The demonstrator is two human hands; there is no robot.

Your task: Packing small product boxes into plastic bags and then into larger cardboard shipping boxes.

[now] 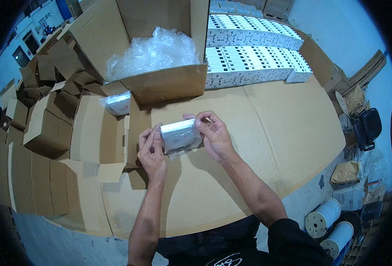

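White and flat, the rectangular packet in loose clear film [178,134] sits at the clock's centre, pinched at its ends by the left hand [153,154] and right hand [215,137]; light, even fingertip pressure should stop the slick film slipping. At nine o'clock stands a small open brown cardboard carton [108,142]; near twelve, a large brown cardboard carton [169,83] of crinkled clear plastic [156,51]; between one and two, stacked slim white boxes [249,66].
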